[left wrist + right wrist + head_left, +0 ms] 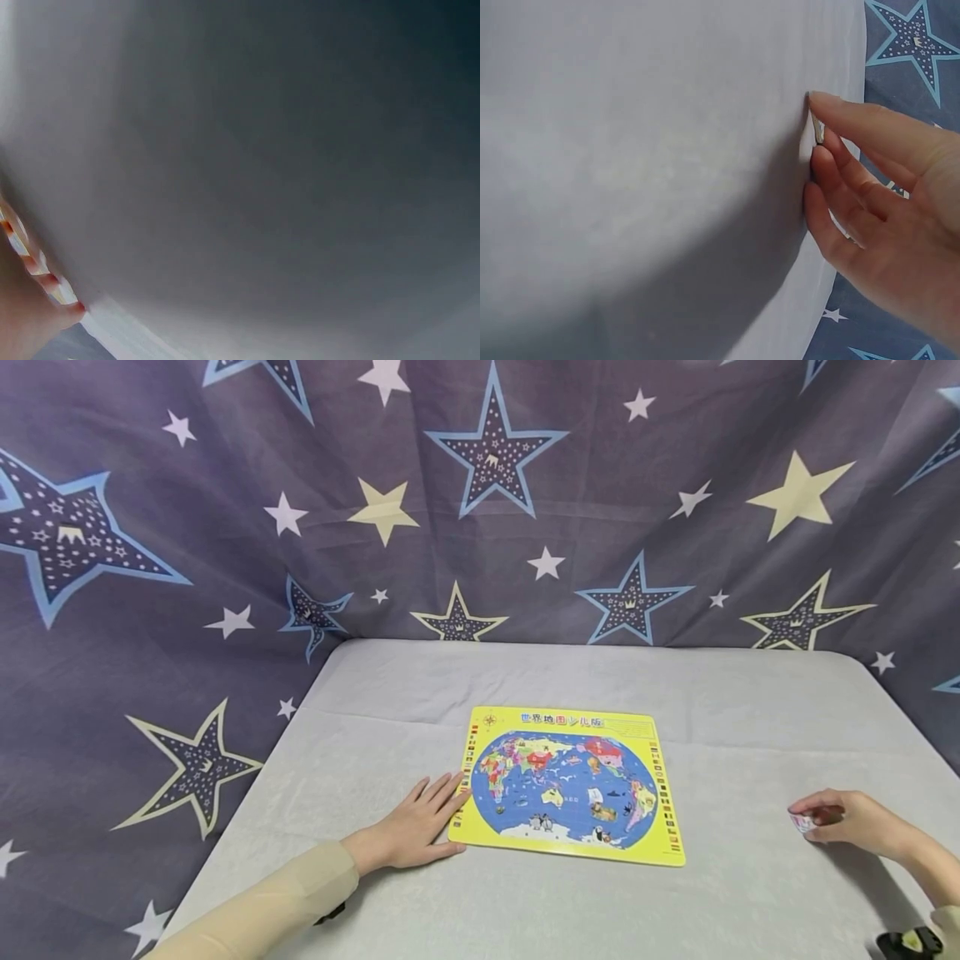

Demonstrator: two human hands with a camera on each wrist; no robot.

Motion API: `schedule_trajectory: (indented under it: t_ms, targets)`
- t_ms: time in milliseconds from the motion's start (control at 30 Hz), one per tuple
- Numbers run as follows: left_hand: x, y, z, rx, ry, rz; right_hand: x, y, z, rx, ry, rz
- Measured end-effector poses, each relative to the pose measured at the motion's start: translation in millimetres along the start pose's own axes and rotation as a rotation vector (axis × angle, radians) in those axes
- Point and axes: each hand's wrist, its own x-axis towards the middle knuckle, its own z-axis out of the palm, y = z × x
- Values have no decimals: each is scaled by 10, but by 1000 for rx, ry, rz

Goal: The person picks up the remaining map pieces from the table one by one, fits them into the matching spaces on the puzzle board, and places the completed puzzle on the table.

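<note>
A yellow-bordered world map puzzle board [570, 852] lies flat on the table in the head view, with a blue oval map and Chinese characters along its top. Spread fingers of my left hand [416, 827] rest on the table and touch the board's left edge. In the left wrist view only part of that hand [34, 319] shows at the lower left. Well to the right of the board, my right hand [862, 827] pinches a small flat printed piece [803, 822] between thumb and fingers. Edge-on, the thin piece [818, 131] appears in the right wrist view, close to the tabletop.
A pale grey cloth covers the table [360, 718]. Behind and to the left hangs a dark curtain [570, 493] with stars on it. Dark straps show near both wrists, such as the right wrist strap [909, 943].
</note>
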Motion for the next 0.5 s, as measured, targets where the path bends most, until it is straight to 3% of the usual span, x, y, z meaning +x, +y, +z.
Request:
schedule_trajectory:
  t_ms: [267, 500]
  targets:
    - [-8, 8, -6, 1, -1, -1, 16, 60, 12, 108, 8, -150]
    - [-9, 7, -9, -4, 3, -1, 55, 87, -19, 137, -51, -197]
